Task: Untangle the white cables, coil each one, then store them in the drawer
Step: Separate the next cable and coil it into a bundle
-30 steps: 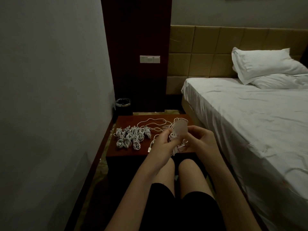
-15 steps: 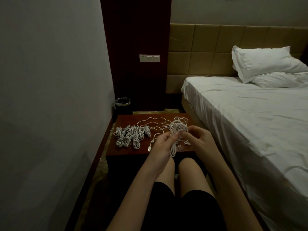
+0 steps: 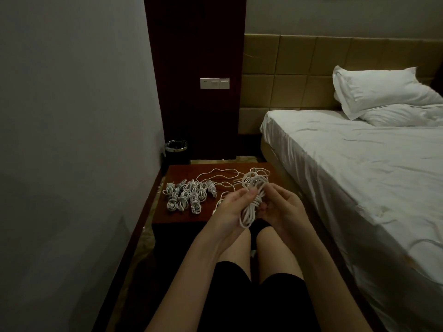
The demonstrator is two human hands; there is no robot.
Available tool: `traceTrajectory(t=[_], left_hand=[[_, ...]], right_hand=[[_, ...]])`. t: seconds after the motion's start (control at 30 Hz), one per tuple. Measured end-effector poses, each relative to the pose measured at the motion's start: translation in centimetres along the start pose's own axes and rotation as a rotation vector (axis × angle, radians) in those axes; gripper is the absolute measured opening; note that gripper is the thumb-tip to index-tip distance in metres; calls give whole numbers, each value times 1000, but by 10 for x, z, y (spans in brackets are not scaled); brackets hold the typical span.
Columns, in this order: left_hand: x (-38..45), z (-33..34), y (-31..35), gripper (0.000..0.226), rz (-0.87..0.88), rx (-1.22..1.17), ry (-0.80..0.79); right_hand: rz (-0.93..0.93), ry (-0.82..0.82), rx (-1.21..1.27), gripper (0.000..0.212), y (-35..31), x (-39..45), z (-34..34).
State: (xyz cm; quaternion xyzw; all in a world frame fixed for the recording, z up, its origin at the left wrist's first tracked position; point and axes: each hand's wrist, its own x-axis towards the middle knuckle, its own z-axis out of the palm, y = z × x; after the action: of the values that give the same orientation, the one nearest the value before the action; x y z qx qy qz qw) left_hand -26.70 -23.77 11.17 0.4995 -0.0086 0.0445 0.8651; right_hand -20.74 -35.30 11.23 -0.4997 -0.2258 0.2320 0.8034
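Both hands work together over the near right edge of a dark red tabletop (image 3: 184,218), holding a bundle of white cable (image 3: 251,200) between them. The left hand (image 3: 231,208) grips the bundle with its thumb pressed across the strands, and long loops hang down from it past the palm toward the knees. The right hand (image 3: 279,207) has its fingers curled around the other side of the same bundle, with the rounded upper loops standing above the fingertips. On the left part of the tabletop lies a cluster of coiled cables (image 3: 188,196), small white rolls packed close together and touching one another. Behind them, toward the back edge, a loose cable (image 3: 219,177) trails in open curves across the wood and runs toward the held bundle. A small black bin (image 3: 176,149) with a shiny rim stands on the floor behind the tabletop, against the wall. To the right is a bed (image 3: 359,176) with a white sheet and two white pillows (image 3: 383,92) at the padded headboard. A white switch plate (image 3: 214,83) sits on the dark wooden panel.
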Motion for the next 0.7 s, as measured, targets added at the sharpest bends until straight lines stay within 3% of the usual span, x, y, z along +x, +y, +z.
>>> traceTrajectory(t=[0.13,0.23,0.33,0.4,0.53,0.7], left_hand=[[2,1,-7,17,49,79,74],[3,-1,-12,23,131,162,168],[4,-2,-13,37,198,210,254],[4,-1,-15,39,213,211,272],[9,3,-19,24,213,104,323],[18,1,-26,33,157,-87,374]], right_hand=[[-387,285,-441,19,11,0,0],[-533,300,-664,9,17,1,0],[-536,275,-687,11,18,0,4],[-510,304,-613,13,18,-1,5],[-285,346,-150,22,14,3,4],[-31,350,173,19,23,16,-1]])
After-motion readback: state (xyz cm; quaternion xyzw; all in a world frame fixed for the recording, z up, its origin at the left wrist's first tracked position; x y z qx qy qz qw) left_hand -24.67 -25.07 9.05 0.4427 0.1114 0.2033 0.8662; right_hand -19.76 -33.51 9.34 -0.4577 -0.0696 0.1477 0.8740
